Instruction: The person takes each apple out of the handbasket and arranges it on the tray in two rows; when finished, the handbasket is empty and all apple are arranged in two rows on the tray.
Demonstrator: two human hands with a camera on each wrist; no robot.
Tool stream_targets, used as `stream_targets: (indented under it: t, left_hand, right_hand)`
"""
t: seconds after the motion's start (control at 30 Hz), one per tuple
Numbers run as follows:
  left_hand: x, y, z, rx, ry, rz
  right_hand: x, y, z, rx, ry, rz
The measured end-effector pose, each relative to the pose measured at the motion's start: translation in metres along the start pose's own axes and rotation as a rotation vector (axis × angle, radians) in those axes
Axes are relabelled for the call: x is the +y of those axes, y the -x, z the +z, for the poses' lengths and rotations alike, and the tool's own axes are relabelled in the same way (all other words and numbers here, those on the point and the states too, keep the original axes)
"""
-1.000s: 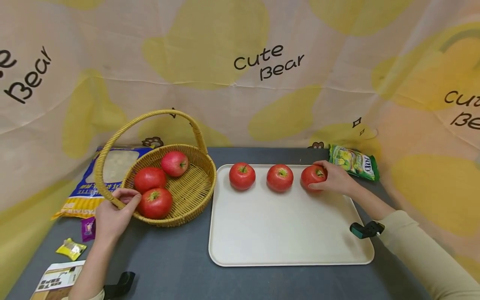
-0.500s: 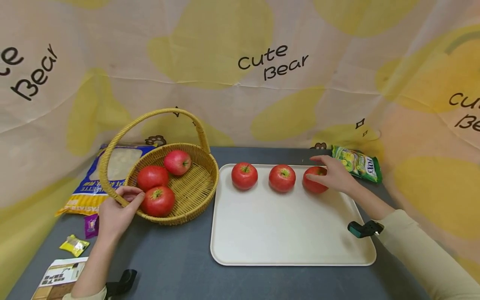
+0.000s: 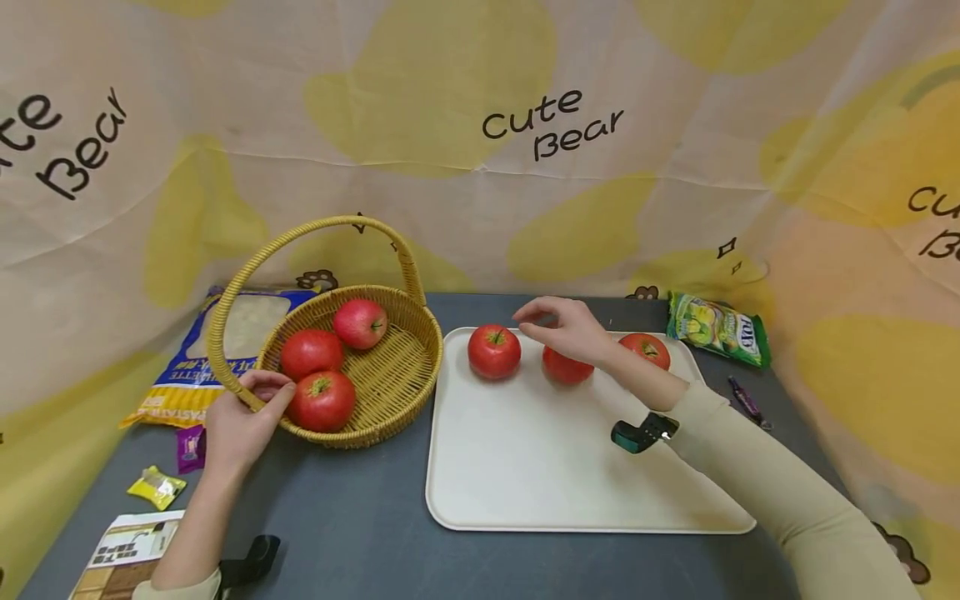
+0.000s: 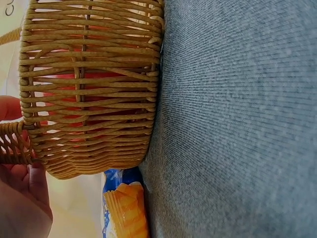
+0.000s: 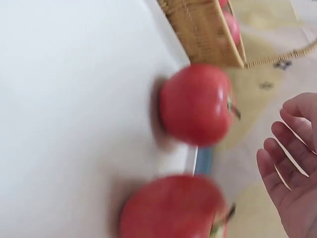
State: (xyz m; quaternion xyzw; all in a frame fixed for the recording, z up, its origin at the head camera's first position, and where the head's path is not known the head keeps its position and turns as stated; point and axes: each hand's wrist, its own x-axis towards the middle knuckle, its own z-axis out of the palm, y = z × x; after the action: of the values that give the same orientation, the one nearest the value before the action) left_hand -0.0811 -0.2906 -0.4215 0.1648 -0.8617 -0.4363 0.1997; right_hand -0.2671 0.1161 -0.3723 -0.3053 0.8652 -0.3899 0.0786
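Observation:
My left hand [image 3: 243,425] grips the lower end of the handle of a yellow wicker basket [image 3: 397,392], at its near left rim. Three red apples lie in the basket, the nearest apple [image 3: 322,402] right beside my fingertips. On a white tray [image 3: 570,467] three more stand in a row: a left apple [image 3: 494,352], a middle apple [image 3: 567,365] and a right apple [image 3: 647,350]. Above the middle one my right hand [image 3: 566,327] hangs with loosely bent fingers and nothing in them. In the right wrist view its palm [image 5: 297,198] faces the left apple [image 5: 198,104].
Behind the basket lies a blue and yellow pasta bag [image 3: 187,367]. Purple [image 3: 191,448] and yellow small packets [image 3: 157,487] and a printed box [image 3: 127,554] are at left. A green snack bag [image 3: 718,329] and a dark pen-like object [image 3: 747,400] lie right of the tray.
My right hand has let go of the right apple and moved left over the middle one; that apple stays on the tray. My left hand keeps its grip on the basket handle.

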Motion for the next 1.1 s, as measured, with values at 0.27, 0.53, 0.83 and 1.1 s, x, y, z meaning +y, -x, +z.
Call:
stream_targets:
  t: [0.27,0.53,0.83,1.1]
  left_hand:
    - [-0.001,-0.001,-0.001,-0.009,0.001,-0.002]
    - [-0.001,0.0,-0.001,-0.003,-0.003,0.009]
    - [-0.001,-0.001,-0.001,0.014,-0.044,0.008]
    - [-0.003,-0.001,0.0,0.041,-0.071,0.042]
  right_hand:
    - [-0.049,-0.046,0.057,-0.186,-0.051,-0.139]
    - [-0.092,-0.08,0.112,-0.396,-0.016,-0.217]
    - [-0.119,-0.101,0.153,-0.524,0.025,-0.231]
    - [-0.128,-0.105,0.181,-0.536,0.151,-0.244]
